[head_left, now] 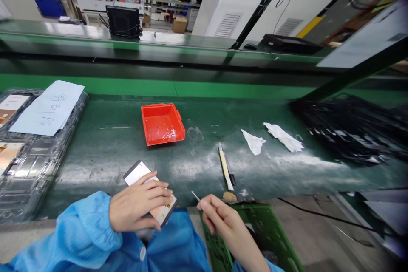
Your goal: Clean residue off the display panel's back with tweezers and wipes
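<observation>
My left hand (143, 204) lies across a flat phone screen panel (137, 171), fingers over its top and thumb near its lower edge. The panel has a dark border, a white upper part and a copper-coloured lower part with small yellow marks; my palm and fingers hide its middle. It sits tilted at the bench's front edge. Just right of it, my right hand (219, 216) pinches a thin, pointed tool (195, 196), its tip aimed up and left, apart from the panel. The rest of the tool is hidden in my fingers.
A red bin (162, 125) stands mid-bench. A yellow-handled knife (225, 165), white wipes (254, 141) and a black pile (350, 129) lie rightward. Clear trays (47, 170) with a paper sheet (51, 108) fill the left. A green crate (270, 229) stands below the edge.
</observation>
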Demonstrator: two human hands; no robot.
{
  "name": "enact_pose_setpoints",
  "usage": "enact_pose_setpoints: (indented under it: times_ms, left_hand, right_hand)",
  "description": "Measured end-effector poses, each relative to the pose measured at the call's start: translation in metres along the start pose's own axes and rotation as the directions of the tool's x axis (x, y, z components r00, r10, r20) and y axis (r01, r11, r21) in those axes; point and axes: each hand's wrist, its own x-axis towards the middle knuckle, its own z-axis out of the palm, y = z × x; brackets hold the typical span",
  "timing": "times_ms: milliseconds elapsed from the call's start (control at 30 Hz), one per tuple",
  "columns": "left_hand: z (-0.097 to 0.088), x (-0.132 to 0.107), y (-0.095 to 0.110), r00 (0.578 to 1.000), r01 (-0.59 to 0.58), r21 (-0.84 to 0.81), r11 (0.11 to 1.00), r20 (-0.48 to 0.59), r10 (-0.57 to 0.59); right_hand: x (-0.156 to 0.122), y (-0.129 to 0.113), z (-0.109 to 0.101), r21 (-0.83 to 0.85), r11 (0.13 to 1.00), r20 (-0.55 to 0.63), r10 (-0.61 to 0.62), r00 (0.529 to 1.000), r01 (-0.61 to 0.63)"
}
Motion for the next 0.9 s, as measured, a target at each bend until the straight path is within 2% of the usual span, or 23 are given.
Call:
enact_pose_setpoints:
  times_ms: [167, 333, 433, 533, 600, 667, 800, 900]
  left_hand:
    - [-0.001, 0.0, 0.0, 0.999, 0.034, -0.008, 0.999, -0.025, -0.034]
    - [-0.004, 0.009, -0.002, 0.98, 0.09, 0.025, 0.996, -0.178, -0.084]
    - [-0.005, 0.026, 0.003, 0.942, 0.151, -0.029, 0.988, -0.298, -0.153]
    - [-0.004, 0.044, 0.009, 0.879, 0.24, -0.188, 0.952, -0.375, -0.296]
    - [-0.003, 0.053, 0.012, 0.856, 0.264, -0.285, 0.921, -0.372, -0.36]
    - [-0.003, 0.059, 0.013, 0.853, 0.264, -0.341, 0.902, -0.354, -0.383]
    - [-0.004, 0.061, 0.013, 0.84, 0.282, -0.351, 0.893, -0.36, -0.407]
    - [-0.008, 0.061, 0.013, 0.82, 0.316, -0.328, 0.89, -0.377, -0.431]
  right_hand:
    - [0.002, -0.007, 0.004, -0.034, 0.999, -0.024, -0.038, 0.999, 0.037]
    - [0.005, -0.012, 0.003, -0.118, 0.99, -0.043, -0.083, 0.996, 0.078]
    - [0.007, -0.012, 0.005, -0.153, 0.982, -0.045, -0.122, 0.992, 0.114]
    - [0.009, -0.013, 0.008, -0.167, 0.973, -0.05, -0.172, 0.984, 0.161]
    - [0.01, -0.013, 0.01, -0.177, 0.967, -0.062, -0.199, 0.978, 0.185]
    - [0.011, -0.013, 0.011, -0.185, 0.961, -0.069, -0.22, 0.973, 0.204]
    - [0.013, -0.01, 0.011, -0.189, 0.956, -0.074, -0.241, 0.968, 0.223]
    - [0.015, -0.008, 0.01, -0.201, 0.953, -0.123, -0.252, 0.96, 0.224]
